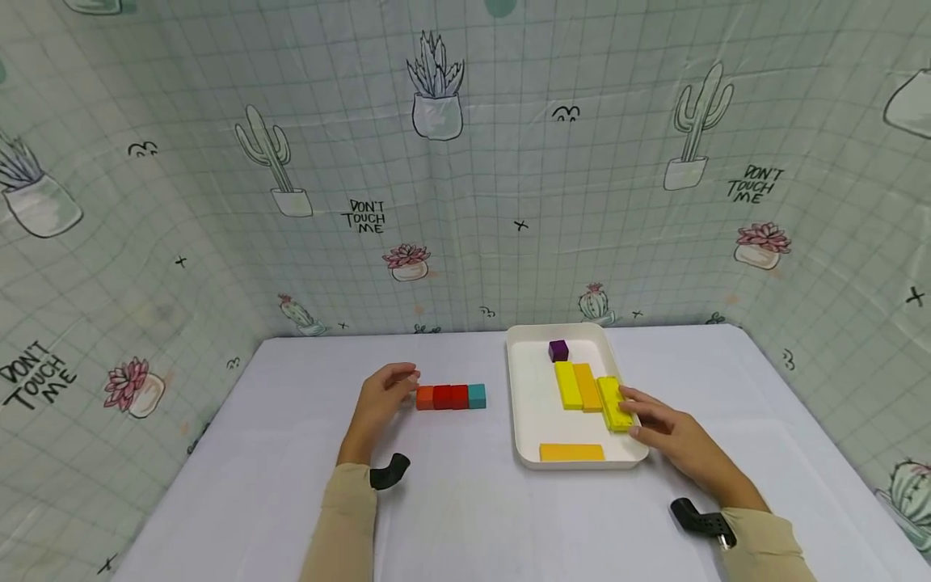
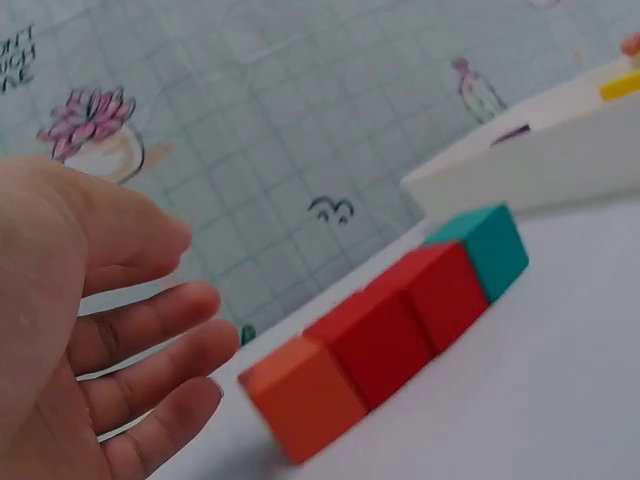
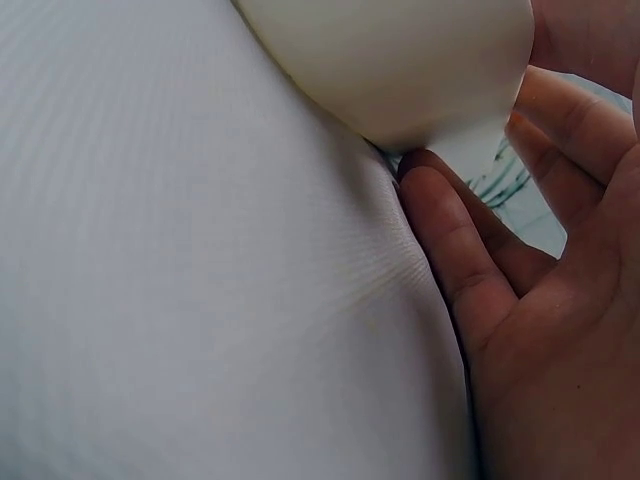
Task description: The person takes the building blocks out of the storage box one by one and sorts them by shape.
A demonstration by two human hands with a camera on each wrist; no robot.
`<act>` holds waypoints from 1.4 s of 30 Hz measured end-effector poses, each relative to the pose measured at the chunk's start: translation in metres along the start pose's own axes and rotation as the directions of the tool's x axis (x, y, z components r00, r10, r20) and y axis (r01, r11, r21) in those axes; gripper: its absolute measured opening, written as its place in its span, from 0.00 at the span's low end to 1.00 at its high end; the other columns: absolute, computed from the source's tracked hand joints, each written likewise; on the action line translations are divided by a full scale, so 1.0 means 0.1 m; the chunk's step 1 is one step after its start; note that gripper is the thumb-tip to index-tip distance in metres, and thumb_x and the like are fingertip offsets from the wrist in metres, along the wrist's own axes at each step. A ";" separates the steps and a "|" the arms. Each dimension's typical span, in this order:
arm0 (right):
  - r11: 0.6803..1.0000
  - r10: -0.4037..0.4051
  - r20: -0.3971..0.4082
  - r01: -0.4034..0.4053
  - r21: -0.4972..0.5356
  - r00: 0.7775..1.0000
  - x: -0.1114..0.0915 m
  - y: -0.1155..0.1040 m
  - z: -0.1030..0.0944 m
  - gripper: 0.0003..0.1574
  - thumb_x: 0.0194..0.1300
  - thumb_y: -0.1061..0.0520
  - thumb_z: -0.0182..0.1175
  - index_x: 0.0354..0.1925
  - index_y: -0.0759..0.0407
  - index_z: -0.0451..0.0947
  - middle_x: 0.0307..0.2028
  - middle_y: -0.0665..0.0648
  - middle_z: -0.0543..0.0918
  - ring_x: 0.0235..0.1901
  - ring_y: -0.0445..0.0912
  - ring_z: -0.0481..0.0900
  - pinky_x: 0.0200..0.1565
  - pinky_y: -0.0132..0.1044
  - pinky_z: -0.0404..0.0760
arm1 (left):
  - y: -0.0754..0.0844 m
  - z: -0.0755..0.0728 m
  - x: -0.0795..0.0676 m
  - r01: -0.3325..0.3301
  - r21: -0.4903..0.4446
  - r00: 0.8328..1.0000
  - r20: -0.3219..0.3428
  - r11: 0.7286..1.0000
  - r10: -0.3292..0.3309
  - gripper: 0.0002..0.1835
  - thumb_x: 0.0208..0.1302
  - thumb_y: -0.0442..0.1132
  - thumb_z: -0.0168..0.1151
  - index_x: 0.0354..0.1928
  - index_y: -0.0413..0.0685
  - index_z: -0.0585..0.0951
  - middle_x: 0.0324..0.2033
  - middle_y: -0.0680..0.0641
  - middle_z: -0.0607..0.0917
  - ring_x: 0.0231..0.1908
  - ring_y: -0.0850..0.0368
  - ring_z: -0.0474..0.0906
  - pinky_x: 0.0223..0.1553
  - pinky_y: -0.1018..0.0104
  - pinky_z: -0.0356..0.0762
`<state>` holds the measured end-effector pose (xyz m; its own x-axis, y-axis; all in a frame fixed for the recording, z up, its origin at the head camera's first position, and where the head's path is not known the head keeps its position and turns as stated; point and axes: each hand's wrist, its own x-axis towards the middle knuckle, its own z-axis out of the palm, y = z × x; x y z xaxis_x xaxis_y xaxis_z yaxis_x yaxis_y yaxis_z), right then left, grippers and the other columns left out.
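My left hand (image 1: pixel 383 398) is beside a row of cubes on the white table, its fingers loosely bent and holding nothing. Nearest to it is the orange cube (image 2: pixel 304 398); two red cubes (image 1: pixel 451 397) and a teal cube (image 1: pixel 476 396) continue the row. At the right rim of a white tray (image 1: pixel 527 404) is my right hand (image 1: pixel 672 428). Its upper fingers reach over the rim onto a yellow block (image 1: pixel 609 398), with the thumb near the block's close end. In the right wrist view, the lower fingers (image 3: pixel 445 225) lie along the tray's outer wall.
Inside the tray lie a purple cube (image 1: pixel 558 350), another yellow block (image 1: pixel 568 385), an orange-yellow block (image 1: pixel 587 388) beside it and one more (image 1: pixel 571 452) along the near wall. A patterned cloth (image 1: pixel 473 186) rises behind the table.
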<state>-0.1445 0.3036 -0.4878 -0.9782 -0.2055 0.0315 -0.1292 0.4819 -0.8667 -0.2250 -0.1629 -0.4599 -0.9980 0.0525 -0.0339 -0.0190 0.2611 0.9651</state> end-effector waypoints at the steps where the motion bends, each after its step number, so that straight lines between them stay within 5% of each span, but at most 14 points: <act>1: 1.000 0.002 0.001 -0.002 -0.003 1.000 0.00 0.00 0.00 0.28 0.71 0.46 0.62 0.65 0.54 0.76 0.75 0.53 0.60 0.74 0.61 0.52 0.55 0.11 0.56 | 0.03 0.04 0.01 -0.007 0.001 1.000 -0.007 1.000 0.007 0.21 0.73 0.43 0.59 0.63 0.42 0.77 0.55 0.44 0.83 0.51 0.49 0.81 0.57 0.54 0.77; 10: 1.000 0.008 0.018 -0.008 0.026 1.000 -0.02 -0.02 0.01 0.28 0.71 0.46 0.62 0.66 0.52 0.75 0.76 0.51 0.59 0.75 0.59 0.51 0.55 0.11 0.56 | 0.30 0.40 0.07 -0.056 -0.003 0.998 0.033 0.998 0.056 0.16 0.74 0.40 0.57 0.60 0.43 0.79 0.49 0.48 0.85 0.48 0.50 0.81 0.54 0.56 0.80; 19: 1.000 0.003 0.016 -0.004 0.019 1.000 0.00 -0.02 0.03 0.29 0.71 0.47 0.62 0.66 0.54 0.75 0.76 0.52 0.60 0.75 0.60 0.51 0.56 0.12 0.57 | 0.47 0.69 0.22 -0.184 0.075 0.957 0.242 0.980 0.161 0.13 0.75 0.40 0.57 0.56 0.45 0.80 0.49 0.47 0.85 0.46 0.55 0.82 0.52 0.58 0.80; 32: 1.000 0.010 0.013 -0.010 -0.001 1.000 0.01 -0.04 -0.01 0.29 0.71 0.45 0.61 0.66 0.51 0.75 0.76 0.50 0.60 0.75 0.58 0.51 0.55 0.11 0.56 | 0.59 1.07 0.38 -0.173 0.023 0.943 0.293 0.985 0.159 0.13 0.74 0.42 0.58 0.54 0.47 0.82 0.46 0.49 0.86 0.43 0.57 0.82 0.48 0.59 0.81; 37: 1.000 0.020 0.007 -0.019 -0.018 1.000 0.00 -0.02 0.00 0.30 0.71 0.44 0.62 0.66 0.52 0.75 0.76 0.50 0.60 0.75 0.58 0.51 0.54 0.11 0.55 | 0.68 1.23 0.39 -0.145 0.040 0.945 0.302 0.989 0.127 0.11 0.74 0.44 0.58 0.53 0.52 0.82 0.45 0.53 0.86 0.47 0.50 0.82 0.50 0.59 0.80; 42: 1.000 0.019 0.002 -0.019 -0.007 1.000 -0.02 -0.01 0.00 0.29 0.71 0.45 0.62 0.66 0.52 0.75 0.76 0.50 0.60 0.75 0.58 0.52 0.55 0.11 0.56 | 0.75 1.37 0.43 -0.151 0.065 0.937 0.327 0.986 0.122 0.14 0.74 0.41 0.57 0.56 0.46 0.81 0.44 0.53 0.85 0.50 0.44 0.81 0.50 0.60 0.81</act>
<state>-0.1428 0.3034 -0.4865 -0.9800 -0.1983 0.0144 -0.1121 0.4915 -0.8636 -0.2611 -0.0092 -0.4242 -0.9181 0.3963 0.0013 0.1362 0.3124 0.9401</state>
